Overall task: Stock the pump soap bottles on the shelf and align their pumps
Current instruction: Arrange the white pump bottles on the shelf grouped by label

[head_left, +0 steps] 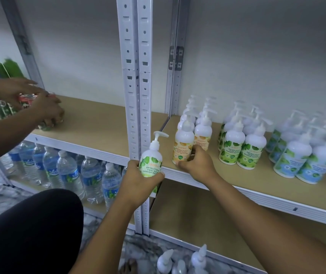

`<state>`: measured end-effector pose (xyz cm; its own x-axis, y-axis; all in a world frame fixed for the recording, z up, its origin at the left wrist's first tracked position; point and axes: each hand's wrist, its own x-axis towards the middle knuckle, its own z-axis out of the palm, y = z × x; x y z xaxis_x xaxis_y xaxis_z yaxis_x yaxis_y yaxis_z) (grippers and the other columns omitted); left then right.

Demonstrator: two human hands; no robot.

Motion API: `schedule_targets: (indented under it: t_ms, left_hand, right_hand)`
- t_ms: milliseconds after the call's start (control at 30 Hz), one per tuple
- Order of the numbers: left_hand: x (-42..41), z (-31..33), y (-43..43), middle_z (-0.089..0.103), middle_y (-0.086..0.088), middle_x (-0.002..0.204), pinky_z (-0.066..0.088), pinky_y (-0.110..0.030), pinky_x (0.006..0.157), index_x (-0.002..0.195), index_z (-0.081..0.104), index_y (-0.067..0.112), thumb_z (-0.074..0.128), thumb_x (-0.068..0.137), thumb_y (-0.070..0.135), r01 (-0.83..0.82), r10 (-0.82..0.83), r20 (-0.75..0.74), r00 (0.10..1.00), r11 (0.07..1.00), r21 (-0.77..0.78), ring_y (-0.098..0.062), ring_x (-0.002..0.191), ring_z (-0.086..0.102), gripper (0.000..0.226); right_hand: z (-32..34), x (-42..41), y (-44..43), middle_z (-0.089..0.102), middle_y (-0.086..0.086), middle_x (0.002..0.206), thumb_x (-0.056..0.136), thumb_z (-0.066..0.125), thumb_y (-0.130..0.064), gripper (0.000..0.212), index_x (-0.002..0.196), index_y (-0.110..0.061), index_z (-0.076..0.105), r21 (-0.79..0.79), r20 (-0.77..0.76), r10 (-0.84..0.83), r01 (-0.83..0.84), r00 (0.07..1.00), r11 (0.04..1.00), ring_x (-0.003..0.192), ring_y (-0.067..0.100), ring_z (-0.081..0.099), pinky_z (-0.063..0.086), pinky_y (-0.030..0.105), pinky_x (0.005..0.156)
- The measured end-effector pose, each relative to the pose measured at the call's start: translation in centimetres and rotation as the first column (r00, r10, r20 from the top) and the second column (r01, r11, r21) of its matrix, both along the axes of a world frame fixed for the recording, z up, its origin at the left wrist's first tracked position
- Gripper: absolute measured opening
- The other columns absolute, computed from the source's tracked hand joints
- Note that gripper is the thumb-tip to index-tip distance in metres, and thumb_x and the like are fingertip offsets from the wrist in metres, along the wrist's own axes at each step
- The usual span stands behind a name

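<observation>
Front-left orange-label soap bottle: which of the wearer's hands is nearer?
Right. The right hand holds the orange-label bottle at its base; the left hand, further left, grips a green-label bottle.

One green-label bottle [150, 161] held upright before shelf [237, 187] edge, white pump nozzle pointing right. On shelf, upright two-wide columns: orange-label bottles [202, 133] left, green-label group [235, 143] middle, blue-label group [300, 155] right; front orange-label bottle [182, 147] gripped near base

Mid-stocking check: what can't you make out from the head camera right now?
All in the head view:
Green-label bottle: lower label wrapped by the left hand.
Yellow-label bottle: base covered by the right hand.
Rear bottles: labels hidden behind those in front.
Floor bottles: cut off by the bottom edge.
Red packs: blurred, under another person's hands.
</observation>
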<state>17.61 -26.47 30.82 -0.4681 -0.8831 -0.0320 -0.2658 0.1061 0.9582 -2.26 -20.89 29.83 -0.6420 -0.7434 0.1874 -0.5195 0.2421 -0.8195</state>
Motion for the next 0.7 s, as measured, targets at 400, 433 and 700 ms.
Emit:
schedule_targets:
  t_ms: [400,433,700]
  left_hand:
    - [-0.6,-0.1,0.1,0.06,-0.002,0.092,0.048,-0.024,0.058,0.119,0.043,0.016,0.083,0.08,0.026,0.01,-0.01,0.035,0.999,1.0,-0.018,-0.013,0.075,0.061,0.056]
    - [-0.6,-0.1,0.1,0.06,-0.002,0.093,0.048,-0.024,0.058,0.119,0.043,0.016,0.082,0.081,0.026,0.011,-0.01,0.038,0.999,1.0,-0.022,-0.013,0.076,0.061,0.056]
    - [-0.7,0.0,0.3,0.061,-0.001,0.095,0.048,-0.024,0.058,0.12,0.043,0.018,0.084,0.079,0.029,0.008,-0.006,0.054,0.999,0.999,-0.035,-0.013,0.078,0.062,0.058]
  right_hand:
    - [-0.3,-0.9,-1.3,0.069,-0.006,0.111,0.073,0.086,-0.032,0.052,0.117,-0.021,0.06,0.039,-0.002,-0.03,0.03,1.0,0.999,0.101,0.015,0.064,0.047,0.027,0.081]
    - [-0.3,-0.9,-1.2,0.069,-0.006,0.113,0.073,0.086,-0.032,0.053,0.118,-0.02,0.06,0.041,0.003,-0.023,0.023,1.0,0.999,0.102,0.015,0.064,0.048,0.028,0.083]
    - [0.0,-1.2,-1.1,0.068,-0.001,0.123,0.075,0.086,-0.03,0.059,0.125,-0.017,0.058,0.072,0.045,0.015,-0.018,0.999,0.997,0.112,0.019,0.063,0.05,0.034,0.096]
